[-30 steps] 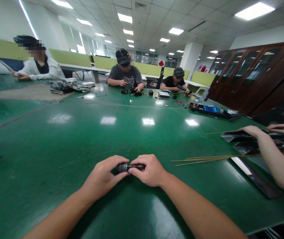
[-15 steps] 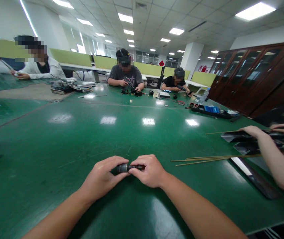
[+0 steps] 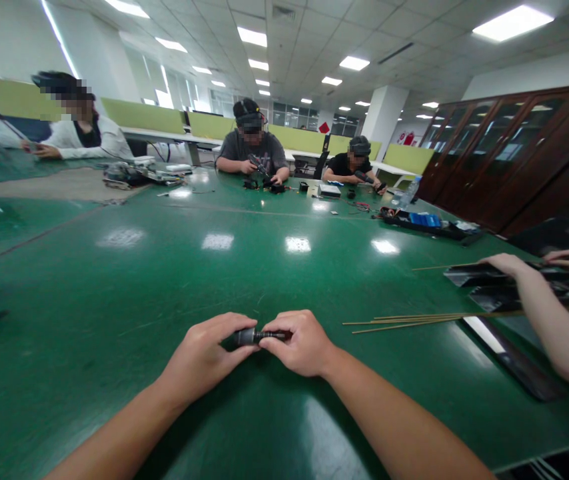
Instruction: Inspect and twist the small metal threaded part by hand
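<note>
A small dark cylindrical part [image 3: 246, 337] with a thinner ribbed shaft [image 3: 266, 334] lies level between my two hands, just over the green table [image 3: 174, 267]. My left hand [image 3: 207, 357] grips the thick end between thumb and fingers. The fingers of my right hand [image 3: 299, 343] are pinched round the thin end, whose dark tip shows partly between thumb and forefinger. Both forearms reach in from the bottom edge.
Thin brass-coloured rods [image 3: 404, 320] lie to the right, beside long dark trays [image 3: 504, 293] that another person's hands [image 3: 512, 265] touch. A dark strip [image 3: 514, 363] lies nearer. Across the table, people handle tools and parts; a tray with blue items [image 3: 424, 220] stands at right.
</note>
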`<state>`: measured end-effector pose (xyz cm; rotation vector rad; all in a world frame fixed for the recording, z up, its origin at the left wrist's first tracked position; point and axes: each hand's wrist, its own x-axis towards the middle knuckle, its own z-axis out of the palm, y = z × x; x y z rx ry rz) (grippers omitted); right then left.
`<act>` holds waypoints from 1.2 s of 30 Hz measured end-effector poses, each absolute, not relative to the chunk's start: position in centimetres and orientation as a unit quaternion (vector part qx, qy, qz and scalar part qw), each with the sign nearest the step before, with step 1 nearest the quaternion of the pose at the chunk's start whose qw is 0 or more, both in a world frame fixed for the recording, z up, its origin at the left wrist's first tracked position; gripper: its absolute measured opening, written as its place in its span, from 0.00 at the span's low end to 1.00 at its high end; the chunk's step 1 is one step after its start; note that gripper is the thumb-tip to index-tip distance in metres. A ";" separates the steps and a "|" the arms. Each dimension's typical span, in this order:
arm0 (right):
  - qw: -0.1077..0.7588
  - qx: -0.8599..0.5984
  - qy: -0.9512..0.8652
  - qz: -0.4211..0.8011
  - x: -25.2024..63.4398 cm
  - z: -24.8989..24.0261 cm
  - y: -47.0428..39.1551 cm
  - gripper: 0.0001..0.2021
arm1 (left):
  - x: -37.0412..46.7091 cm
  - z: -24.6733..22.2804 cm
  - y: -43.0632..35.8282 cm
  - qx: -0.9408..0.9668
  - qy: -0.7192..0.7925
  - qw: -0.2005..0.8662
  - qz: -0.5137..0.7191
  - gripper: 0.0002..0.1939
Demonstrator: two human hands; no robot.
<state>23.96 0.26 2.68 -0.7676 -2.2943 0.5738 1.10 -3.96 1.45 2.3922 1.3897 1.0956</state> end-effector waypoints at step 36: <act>0.333 -0.331 -0.852 0.230 24.1 3.3 0.1 0.06 | 0.2 1.7 -3.7 0.797 0.465 0.068 0.379 0.17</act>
